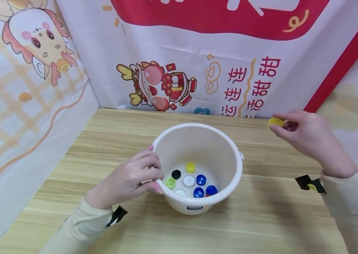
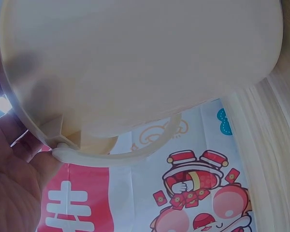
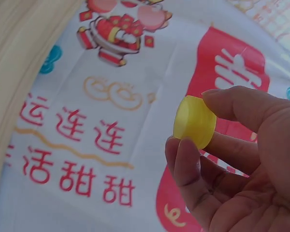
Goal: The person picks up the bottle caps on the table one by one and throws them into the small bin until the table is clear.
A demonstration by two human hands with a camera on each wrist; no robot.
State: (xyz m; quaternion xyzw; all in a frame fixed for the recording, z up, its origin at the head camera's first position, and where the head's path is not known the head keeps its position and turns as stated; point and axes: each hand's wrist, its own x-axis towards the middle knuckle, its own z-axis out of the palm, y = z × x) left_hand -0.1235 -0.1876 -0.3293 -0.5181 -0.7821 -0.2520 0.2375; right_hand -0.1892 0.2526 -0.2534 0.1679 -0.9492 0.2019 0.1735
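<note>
A white plastic bucket (image 1: 195, 208) stands on the wooden table, tilted toward the camera. My left hand (image 1: 128, 178) grips its rim on the left side; the left wrist view shows the bucket's outer wall (image 2: 150, 63) and its handle (image 2: 111, 159) beside the hand (image 2: 14, 179). Off to the bucket's right, my right hand (image 1: 309, 135) is raised and pinches a yellow bottle cap (image 3: 195, 122) between thumb and fingers. Inside the bucket lie several caps: a yellow cap (image 1: 190, 167), a black cap (image 1: 176, 174), a green cap (image 1: 170, 182), a white cap (image 1: 189, 181) and blue caps (image 1: 201, 179).
The wooden table (image 1: 102, 148) runs back to a printed cloth backdrop (image 1: 102, 70) with cartoon figures and red lettering. Another patterned cloth (image 1: 4, 116) hangs along the left side. A dark strap piece (image 1: 310, 184) shows at the right sleeve.
</note>
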